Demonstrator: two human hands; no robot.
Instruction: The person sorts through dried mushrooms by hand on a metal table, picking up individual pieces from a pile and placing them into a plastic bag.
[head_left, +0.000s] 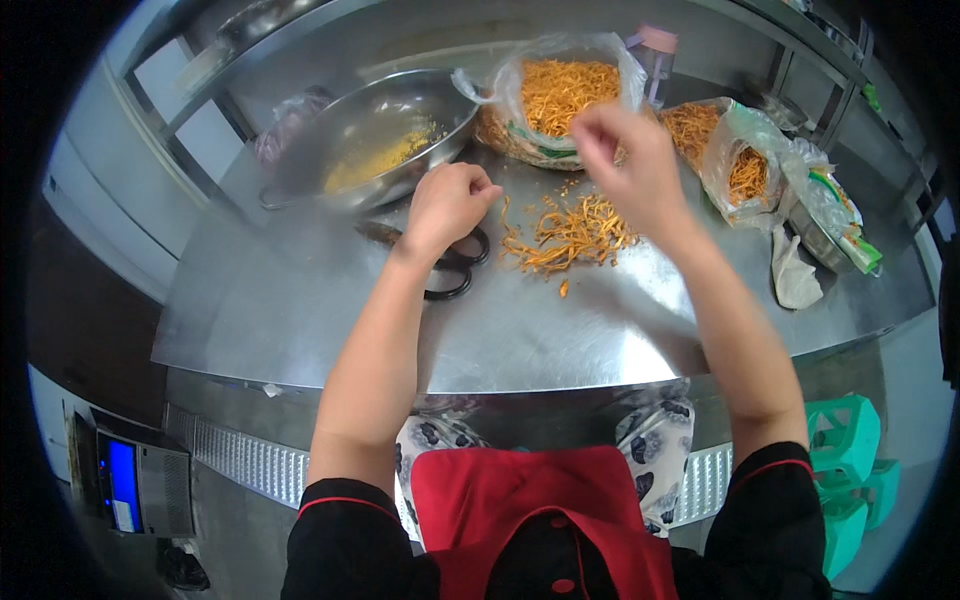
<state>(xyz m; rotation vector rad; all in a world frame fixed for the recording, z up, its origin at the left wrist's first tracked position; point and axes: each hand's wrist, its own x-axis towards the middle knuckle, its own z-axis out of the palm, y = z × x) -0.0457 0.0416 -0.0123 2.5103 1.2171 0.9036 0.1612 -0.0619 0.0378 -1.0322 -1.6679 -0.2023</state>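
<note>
My left hand (452, 202) hovers above black-handled scissors (450, 283), its fingers curled with thumb against forefinger; whether anything small is pinched there is hidden. The scissors lie on the steel table, partly covered by my wrist. My right hand (630, 169) is blurred, fingers bent inward, in front of an open clear plastic bag (634, 71) full of orange dried strands (570, 94) that look like cordyceps mushrooms. I cannot tell whether it holds a strand. Between my hands a loose pile of the strands (574, 236) is spread on the table. A wide steel bowl (375, 112) holds yellow bits (390, 157) in its bottom.
More bagged strands (748, 176) lie at the right, beside a steel basin (817, 236) and a whitish cloth (795, 274). A pink-lidded bottle (658, 56) stands behind the bag. A steel shelf (806, 45) runs overhead. Green stools (847, 435) stand at the lower right.
</note>
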